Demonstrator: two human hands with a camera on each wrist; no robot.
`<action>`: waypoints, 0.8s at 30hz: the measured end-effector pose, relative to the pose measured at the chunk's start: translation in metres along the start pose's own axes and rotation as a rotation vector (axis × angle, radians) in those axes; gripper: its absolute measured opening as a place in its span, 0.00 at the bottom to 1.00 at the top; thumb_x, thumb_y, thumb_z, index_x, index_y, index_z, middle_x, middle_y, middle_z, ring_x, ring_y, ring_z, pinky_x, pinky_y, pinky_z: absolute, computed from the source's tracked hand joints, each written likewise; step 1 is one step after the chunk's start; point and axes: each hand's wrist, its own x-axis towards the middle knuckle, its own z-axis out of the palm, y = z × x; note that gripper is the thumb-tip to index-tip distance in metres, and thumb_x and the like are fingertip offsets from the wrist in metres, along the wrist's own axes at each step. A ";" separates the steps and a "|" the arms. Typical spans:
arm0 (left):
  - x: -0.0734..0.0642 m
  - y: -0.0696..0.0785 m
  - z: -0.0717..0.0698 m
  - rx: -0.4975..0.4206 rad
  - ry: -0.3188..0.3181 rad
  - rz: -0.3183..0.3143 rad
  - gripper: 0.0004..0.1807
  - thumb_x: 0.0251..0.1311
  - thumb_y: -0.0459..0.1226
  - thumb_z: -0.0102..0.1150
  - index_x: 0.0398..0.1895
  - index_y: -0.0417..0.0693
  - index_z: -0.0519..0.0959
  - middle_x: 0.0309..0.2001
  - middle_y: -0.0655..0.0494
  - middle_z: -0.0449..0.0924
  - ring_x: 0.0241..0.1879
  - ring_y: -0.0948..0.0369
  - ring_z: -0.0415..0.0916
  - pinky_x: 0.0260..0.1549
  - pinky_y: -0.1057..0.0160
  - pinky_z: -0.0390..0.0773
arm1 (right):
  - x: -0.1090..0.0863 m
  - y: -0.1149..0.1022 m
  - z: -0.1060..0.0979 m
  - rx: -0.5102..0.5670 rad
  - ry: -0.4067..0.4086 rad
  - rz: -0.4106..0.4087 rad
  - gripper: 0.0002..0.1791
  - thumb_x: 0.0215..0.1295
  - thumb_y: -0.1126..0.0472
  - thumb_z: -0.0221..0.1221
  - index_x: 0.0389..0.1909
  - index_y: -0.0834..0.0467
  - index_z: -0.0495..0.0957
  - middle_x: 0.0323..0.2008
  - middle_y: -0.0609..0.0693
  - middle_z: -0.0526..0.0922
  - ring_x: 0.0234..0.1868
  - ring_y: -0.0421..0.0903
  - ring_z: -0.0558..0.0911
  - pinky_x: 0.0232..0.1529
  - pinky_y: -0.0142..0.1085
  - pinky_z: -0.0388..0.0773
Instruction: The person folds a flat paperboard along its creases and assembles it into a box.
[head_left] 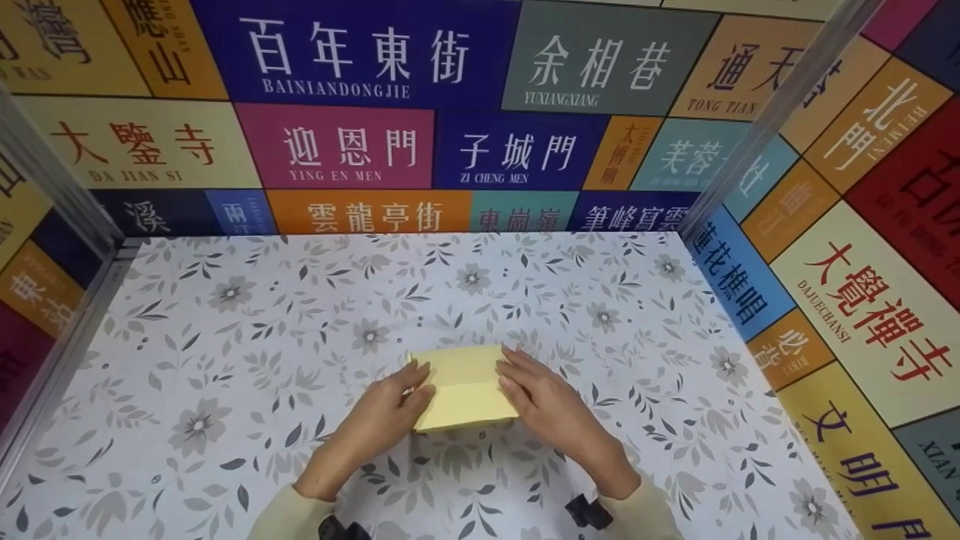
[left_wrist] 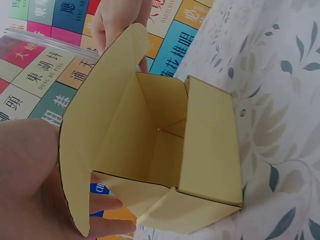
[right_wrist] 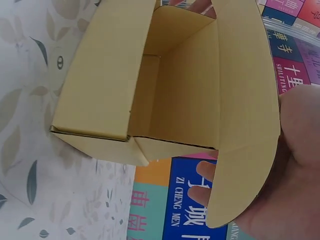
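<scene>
A yellow cardboard box (head_left: 466,371) is held between both hands over the floral tabletop. Its lid flap (left_wrist: 107,95) stands open, and the wrist views look past it into the hollow inside, where nothing shows. My left hand (head_left: 390,399) grips one end of the box, thumb on the near face and fingers behind the flap. At the other end my right hand (head_left: 546,396) grips it the same way, its fingertips (right_wrist: 200,195) showing beyond the side wall. A folded front panel (right_wrist: 107,70) with dark cut edges lies along the opening.
The white tabletop (head_left: 247,352) carries a grey flower and leaf print. Panels with coloured sign-like blocks (head_left: 337,146) rise at the back and along both sides, with clear corner posts (head_left: 780,105). Black wrist straps (head_left: 589,512) sit over the pale sleeves.
</scene>
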 end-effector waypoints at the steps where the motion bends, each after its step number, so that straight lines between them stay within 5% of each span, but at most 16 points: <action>1: -0.001 -0.001 0.001 0.007 -0.004 -0.004 0.25 0.74 0.40 0.51 0.69 0.37 0.70 0.73 0.35 0.63 0.73 0.41 0.62 0.72 0.42 0.63 | -0.001 0.001 0.001 -0.010 -0.008 -0.005 0.24 0.78 0.53 0.50 0.65 0.64 0.74 0.73 0.58 0.69 0.75 0.59 0.65 0.75 0.54 0.61; 5: -0.004 -0.008 0.005 0.017 -0.021 0.002 0.27 0.74 0.40 0.50 0.71 0.35 0.67 0.75 0.35 0.60 0.74 0.40 0.60 0.72 0.41 0.61 | -0.005 0.003 0.006 -0.033 -0.017 -0.013 0.23 0.78 0.54 0.50 0.63 0.64 0.76 0.71 0.58 0.72 0.74 0.58 0.68 0.73 0.54 0.64; 13: -0.008 -0.021 0.014 0.090 -0.031 0.023 0.28 0.73 0.41 0.52 0.71 0.36 0.67 0.76 0.39 0.58 0.76 0.34 0.52 0.72 0.26 0.38 | -0.009 0.009 0.015 -0.011 -0.052 -0.016 0.23 0.76 0.56 0.53 0.64 0.66 0.75 0.69 0.61 0.73 0.73 0.60 0.69 0.71 0.56 0.66; 24: -0.010 -0.036 0.025 0.200 0.003 0.081 0.27 0.72 0.40 0.54 0.71 0.38 0.68 0.76 0.40 0.59 0.75 0.34 0.53 0.66 0.19 0.37 | -0.013 0.018 0.030 -0.034 -0.033 -0.023 0.21 0.74 0.61 0.56 0.62 0.66 0.77 0.68 0.60 0.74 0.71 0.59 0.71 0.70 0.53 0.68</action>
